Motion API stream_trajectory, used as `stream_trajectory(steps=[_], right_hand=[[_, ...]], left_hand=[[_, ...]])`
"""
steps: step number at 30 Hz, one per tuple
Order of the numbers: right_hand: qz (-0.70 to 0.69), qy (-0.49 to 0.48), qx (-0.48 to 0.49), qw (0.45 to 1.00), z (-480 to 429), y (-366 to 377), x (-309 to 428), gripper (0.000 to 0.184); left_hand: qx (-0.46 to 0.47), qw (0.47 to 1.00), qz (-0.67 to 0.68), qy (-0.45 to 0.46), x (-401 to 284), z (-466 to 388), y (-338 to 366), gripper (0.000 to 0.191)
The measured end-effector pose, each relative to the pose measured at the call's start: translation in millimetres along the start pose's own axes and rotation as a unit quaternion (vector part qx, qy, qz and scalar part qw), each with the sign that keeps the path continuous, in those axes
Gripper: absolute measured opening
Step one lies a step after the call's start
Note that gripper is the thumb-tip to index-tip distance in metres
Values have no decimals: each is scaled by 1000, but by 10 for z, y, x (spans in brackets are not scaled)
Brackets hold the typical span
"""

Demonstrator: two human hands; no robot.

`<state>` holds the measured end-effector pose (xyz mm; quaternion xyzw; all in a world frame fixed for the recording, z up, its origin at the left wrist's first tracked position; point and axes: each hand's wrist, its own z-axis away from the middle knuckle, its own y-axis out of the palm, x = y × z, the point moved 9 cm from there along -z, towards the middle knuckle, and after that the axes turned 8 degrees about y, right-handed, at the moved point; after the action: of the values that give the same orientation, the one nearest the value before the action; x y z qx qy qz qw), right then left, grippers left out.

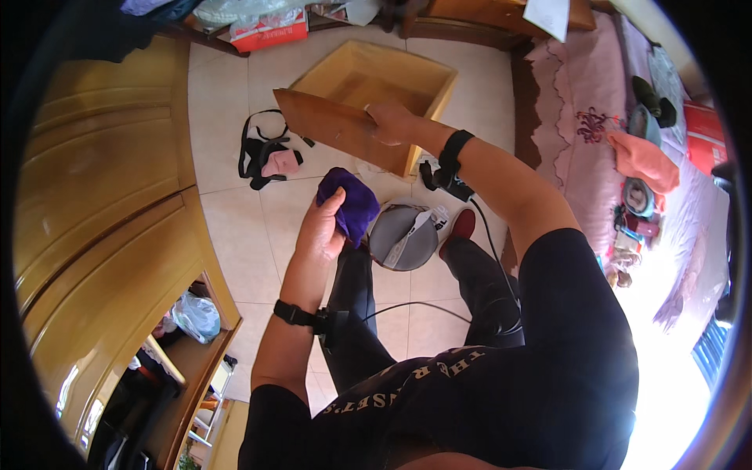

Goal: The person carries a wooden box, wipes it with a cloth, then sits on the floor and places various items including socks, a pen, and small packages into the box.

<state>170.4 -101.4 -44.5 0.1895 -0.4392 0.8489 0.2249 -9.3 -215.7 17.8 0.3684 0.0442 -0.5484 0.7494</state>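
My left hand (330, 226) holds a bunched purple cloth (351, 205), thumb on top, in front of the drawer. My right hand (392, 124) grips the top edge of the front panel of a wooden drawer (335, 130); its fingers go over the edge, partly hidden. The drawer is tilted, and its open box with pale wooden sides shows no contents in the part I see. Below the drawer, between my legs, is a round grey-topped object (405, 238) with a pale strap or band across it. Each of my wrists wears a black strap with a device.
Black straps with a pink piece (281, 163) lie on the tiled floor at left. Wooden cabinet doors (111, 135) line the left side, with an open compartment below. A bed with pink covers (587, 76) holds clothes and small items at right. A red box (270, 34) stands at the back.
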Motion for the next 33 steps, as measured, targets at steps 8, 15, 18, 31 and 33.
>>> stream_trajectory(steps=[8, 15, 18, 31, 33], right_hand=[[31, -40, -20, 998, -434, 529, -223, 31], [38, -62, -59, 996, -564, 1195, -747, 41], [35, -64, -55, 996, -714, 1417, -1002, 46], [69, -197, -285, 935, -380, 1394, -1039, 56], [-16, -272, -227, 935, -161, 1790, -899, 63]], left_hand=[[-46, 997, 14, -56, 647, -234, -480, 40], [-53, 996, 20, 69, 378, -725, -669, 36], [-36, 991, -18, 126, 210, -1012, -686, 39], [-4, 979, -20, 201, -173, -1250, -587, 32], [-12, 978, -35, 204, -186, -1305, -601, 37]])
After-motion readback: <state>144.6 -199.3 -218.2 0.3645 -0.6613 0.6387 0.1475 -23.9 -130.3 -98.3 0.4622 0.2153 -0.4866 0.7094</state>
